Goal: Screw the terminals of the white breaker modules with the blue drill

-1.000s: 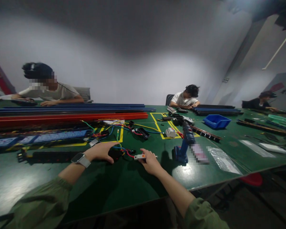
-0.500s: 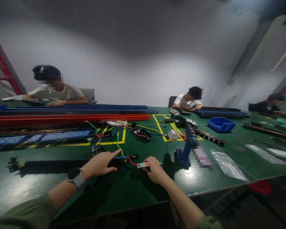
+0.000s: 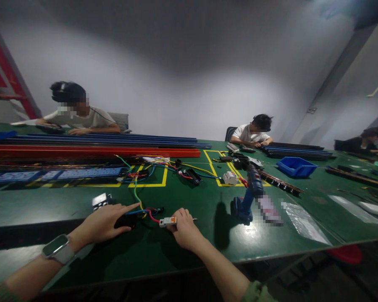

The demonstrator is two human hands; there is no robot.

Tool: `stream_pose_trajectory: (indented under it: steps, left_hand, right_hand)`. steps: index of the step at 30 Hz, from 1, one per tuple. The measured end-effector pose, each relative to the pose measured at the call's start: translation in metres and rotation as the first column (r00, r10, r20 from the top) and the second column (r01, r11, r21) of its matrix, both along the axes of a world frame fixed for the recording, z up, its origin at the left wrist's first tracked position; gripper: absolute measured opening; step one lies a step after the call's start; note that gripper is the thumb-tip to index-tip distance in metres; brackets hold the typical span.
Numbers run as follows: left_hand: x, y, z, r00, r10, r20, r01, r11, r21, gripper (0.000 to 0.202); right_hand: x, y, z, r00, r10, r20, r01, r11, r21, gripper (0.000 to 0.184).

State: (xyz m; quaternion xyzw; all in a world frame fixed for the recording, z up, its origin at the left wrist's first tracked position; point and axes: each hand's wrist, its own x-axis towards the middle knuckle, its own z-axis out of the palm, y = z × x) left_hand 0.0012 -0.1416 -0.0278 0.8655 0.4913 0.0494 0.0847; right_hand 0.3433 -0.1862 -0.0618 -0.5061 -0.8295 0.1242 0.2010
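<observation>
My left hand (image 3: 105, 224), with a watch on its wrist, is closed over the end of a long black strip (image 3: 28, 233), thumb on the near side and index finger stretched along the far side. Green-yellow, blue and red wires (image 3: 137, 193) come out at that end. In my right hand (image 3: 185, 230) is a small white circuit breaker (image 3: 167, 222) with an orange switch, and a red wire runs into its left side. A thin metal tip shows right of these fingers; its body is hidden. Behind my left hand sits a silver-and-black block (image 3: 101, 200).
A blue power drill (image 3: 247, 197) stands right of my right hand, near a plastic bag (image 3: 305, 222). Further back lie a white terminal block (image 3: 230, 178), a blue bin (image 3: 296, 167) and red rails (image 3: 94, 152). Co-workers sit across the table.
Both my hands have shifted left in view, the black strip and the circuit breaker going with them. The block behind my left hand has also moved left. Both grips look the same.
</observation>
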Motion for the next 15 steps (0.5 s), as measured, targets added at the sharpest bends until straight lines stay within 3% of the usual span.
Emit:
stream_pose_trajectory:
  steps: [9, 15]
  left_hand:
    - [-0.094, 0.005, 0.001, 0.982, 0.169, 0.083, -0.155, 0.975, -0.158, 0.075]
    - [-0.143, 0.017, -0.001, 0.976, 0.214, 0.025, -0.214, 0.977, -0.029, 0.081]
  right_hand:
    - [-0.091, 0.018, -0.004, 0.999, 0.048, -0.010, -0.048, 0.999, 0.003, 0.028]
    - [-0.148, 0.033, -0.010, 1.000, -0.001, -0.006, 0.001, 1.000, -0.024, 0.034]
